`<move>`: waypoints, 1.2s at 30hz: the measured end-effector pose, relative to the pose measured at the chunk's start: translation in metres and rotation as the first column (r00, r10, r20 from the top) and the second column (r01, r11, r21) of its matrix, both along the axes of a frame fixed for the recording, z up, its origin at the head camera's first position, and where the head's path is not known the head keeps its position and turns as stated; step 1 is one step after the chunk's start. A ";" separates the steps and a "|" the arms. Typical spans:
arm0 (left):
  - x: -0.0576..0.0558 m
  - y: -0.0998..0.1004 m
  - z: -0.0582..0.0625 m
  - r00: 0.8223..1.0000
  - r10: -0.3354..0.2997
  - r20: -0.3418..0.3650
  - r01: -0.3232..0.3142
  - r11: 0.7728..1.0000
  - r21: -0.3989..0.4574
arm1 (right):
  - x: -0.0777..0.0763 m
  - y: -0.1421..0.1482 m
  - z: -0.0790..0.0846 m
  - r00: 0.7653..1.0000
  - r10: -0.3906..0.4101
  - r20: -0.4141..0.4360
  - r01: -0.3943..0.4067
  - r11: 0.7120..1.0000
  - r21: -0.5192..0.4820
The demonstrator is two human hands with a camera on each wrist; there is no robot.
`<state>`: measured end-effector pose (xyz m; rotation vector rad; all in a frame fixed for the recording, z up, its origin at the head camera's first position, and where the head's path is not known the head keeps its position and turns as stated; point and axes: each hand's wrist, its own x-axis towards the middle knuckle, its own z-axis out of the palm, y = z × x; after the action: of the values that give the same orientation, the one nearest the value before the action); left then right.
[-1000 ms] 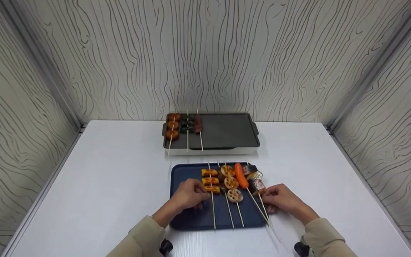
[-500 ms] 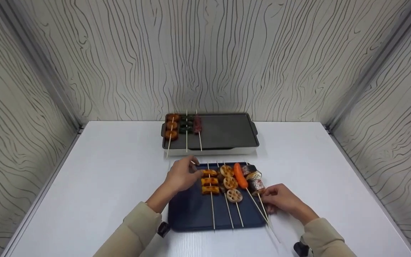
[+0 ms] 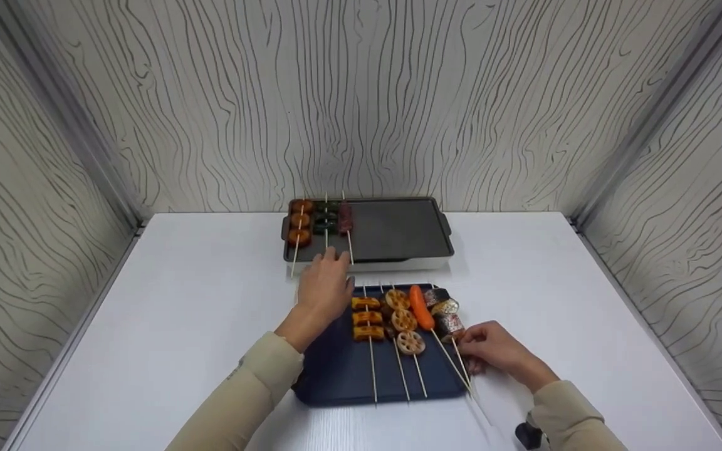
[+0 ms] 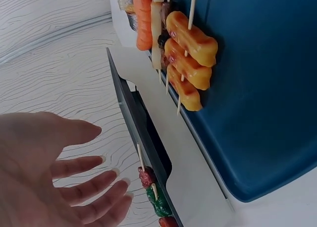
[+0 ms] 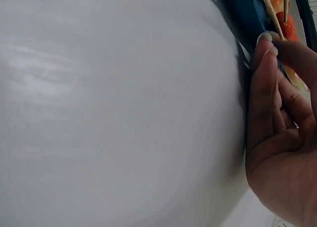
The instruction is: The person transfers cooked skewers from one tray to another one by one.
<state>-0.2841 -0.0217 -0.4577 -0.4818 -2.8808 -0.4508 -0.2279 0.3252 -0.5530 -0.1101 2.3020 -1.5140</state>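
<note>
My left hand (image 3: 324,287) reaches over the front edge of the griddle (image 3: 402,228), fingers extended beside the stick ends of the green pepper skewer (image 3: 326,222) and the red meat skewer (image 3: 345,218). In the left wrist view its fingers (image 4: 94,185) are spread, holding nothing. At the right edge of the blue tray (image 3: 329,382), my right hand (image 3: 496,351) pinches the stick of a skewer with silvery-dark chunks (image 3: 449,322), just below the food. The right wrist view shows thumb and fingertips meeting at this stick (image 5: 270,9).
Beside the pinched skewer lie a sausage skewer (image 3: 422,307), a lotus root skewer (image 3: 405,321), a partly covered brown skewer (image 3: 389,313) and a yellow-chunk skewer (image 3: 368,318). A skewer of round orange-brown slices (image 3: 300,220) lies at the griddle's left. Patterned panels (image 3: 361,100) enclose the white table (image 3: 210,282).
My left hand has lifted off the tray beside the yellow-chunk skewer and moved forward to the griddle's front edge, its fingers extending. The right hand stays in place.
</note>
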 end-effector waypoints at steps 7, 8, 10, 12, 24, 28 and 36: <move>-0.021 0.010 0.000 0.998 0.054 0.010 -0.054 0.998 -0.012 | 0.005 0.003 0.003 1.000 0.008 -0.010 -0.007 1.000 0.011; -0.024 0.010 0.000 0.998 0.066 0.013 -0.066 0.998 -0.003 | 0.006 0.003 0.003 1.000 0.013 -0.014 -0.013 1.000 0.013; -0.032 0.011 -0.002 0.996 0.090 0.022 -0.090 0.996 0.016 | 0.006 0.004 0.004 1.000 0.017 -0.020 -0.017 1.000 0.007; -0.039 0.012 -0.004 0.993 0.110 0.041 -0.112 0.993 0.037 | 0.006 0.004 0.004 0.999 0.019 -0.029 -0.019 1.000 0.006; -0.067 0.012 -0.015 0.969 0.145 0.198 -0.191 0.953 0.235 | 0.004 0.002 -0.003 0.999 0.009 -0.039 -0.009 1.000 -0.010; -0.071 0.016 -0.015 0.961 0.162 0.224 -0.215 0.948 0.236 | 0.005 0.002 -0.001 0.999 0.004 -0.046 -0.005 1.000 -0.003; -0.081 0.018 -0.014 0.946 0.181 0.271 -0.254 0.930 0.267 | 0.005 0.002 0.001 1.000 -0.006 -0.026 0.006 1.000 -0.013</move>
<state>-0.3650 -0.0036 -0.4721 -0.0547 -2.9661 -0.9455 -0.2228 0.3268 -0.5520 -0.1273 2.3150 -1.5389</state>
